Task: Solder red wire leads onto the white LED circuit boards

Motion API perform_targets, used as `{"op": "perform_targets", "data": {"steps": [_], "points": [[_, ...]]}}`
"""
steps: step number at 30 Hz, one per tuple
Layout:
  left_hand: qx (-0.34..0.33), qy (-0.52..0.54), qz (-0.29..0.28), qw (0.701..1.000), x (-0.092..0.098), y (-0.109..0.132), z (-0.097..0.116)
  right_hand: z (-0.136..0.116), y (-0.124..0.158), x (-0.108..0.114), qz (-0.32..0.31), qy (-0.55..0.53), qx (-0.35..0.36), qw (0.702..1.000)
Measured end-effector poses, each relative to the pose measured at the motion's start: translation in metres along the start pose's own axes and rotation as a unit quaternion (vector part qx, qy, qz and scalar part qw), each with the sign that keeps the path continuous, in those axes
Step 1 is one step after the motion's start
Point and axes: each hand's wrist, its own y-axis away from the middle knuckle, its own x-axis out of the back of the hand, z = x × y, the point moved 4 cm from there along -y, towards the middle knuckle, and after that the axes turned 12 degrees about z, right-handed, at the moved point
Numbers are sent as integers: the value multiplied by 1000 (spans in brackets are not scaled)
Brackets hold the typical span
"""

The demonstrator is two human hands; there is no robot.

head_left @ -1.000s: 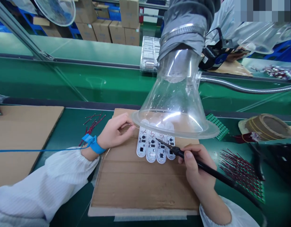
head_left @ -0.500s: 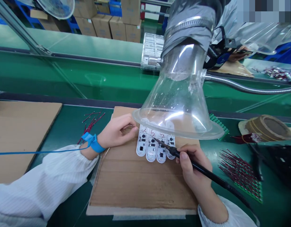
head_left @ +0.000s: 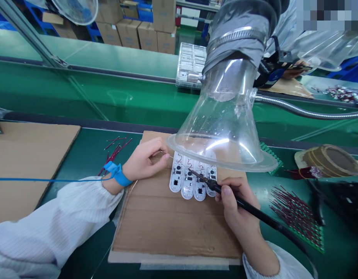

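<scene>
In my right hand (head_left: 240,205) is a black soldering iron (head_left: 251,209), held like a pen. Its tip rests at or just over the second from the left of several white oblong circuit boards (head_left: 187,188), which lie side by side on a cardboard sheet (head_left: 173,228). My left hand (head_left: 147,159), with a blue wrist strap (head_left: 119,174) on it, pinches a thin solder wire (head_left: 171,156) that reaches toward the iron's tip. Short red wires show on the boards. A clear fume hood (head_left: 222,120) hangs over their far ends and partly covers them.
Loose dark red wires (head_left: 115,153) lie left of the cardboard. To the right are a green board full of red wires (head_left: 301,221), a round brown container (head_left: 327,161) and black pliers (head_left: 317,205). Across the green divider, a co-worker's hand (head_left: 295,69) shows.
The whole view has shifted slightly. Both hands keep nearly the same pose, with the solder wire and iron still at the second board.
</scene>
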Motion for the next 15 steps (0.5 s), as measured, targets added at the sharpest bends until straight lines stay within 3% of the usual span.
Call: {"op": "perform_targets", "data": {"steps": [10, 15], "points": [[-34, 16, -19, 999, -6, -1, 5, -14, -6, -6, 0, 57, 66, 996], [-28, -5, -40, 999, 7, -1, 8, -13, -5, 2, -4, 37, 53, 998]]}}
